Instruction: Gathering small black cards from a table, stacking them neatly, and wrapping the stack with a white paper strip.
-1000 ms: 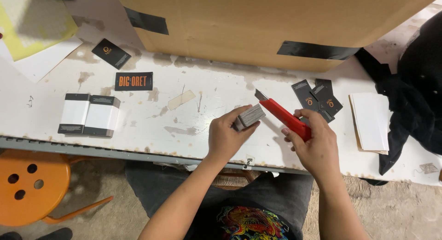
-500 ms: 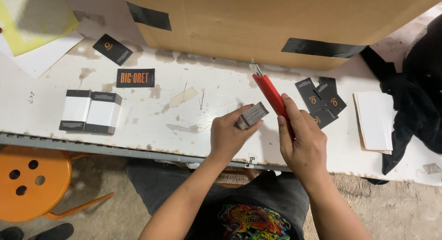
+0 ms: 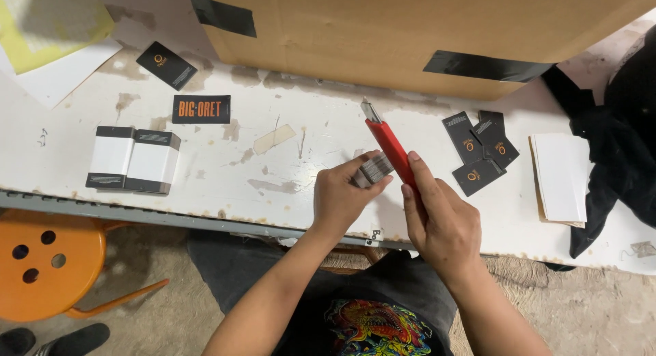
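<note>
My left hand [image 3: 345,195] grips a small grey stack of cards [image 3: 375,169] just above the white table's near edge. My right hand [image 3: 441,219] holds a red utility knife [image 3: 388,143] by its handle, with the blade pointing away from me toward the cardboard box. The knife's red body lies right beside the stack, touching or nearly touching its right side.
A large cardboard box [image 3: 410,35] with black tape fills the back of the worn white table [image 3: 273,144]. Two white-banded black packs [image 3: 133,160] lie at left, loose black cards [image 3: 478,147] and white sheets [image 3: 560,178] at right. An orange stool [image 3: 48,260] stands below left.
The right hand has turned the knife from lying slanted to the right to pointing away from me, and brought it against the stack. The left hand keeps holding the stack.
</note>
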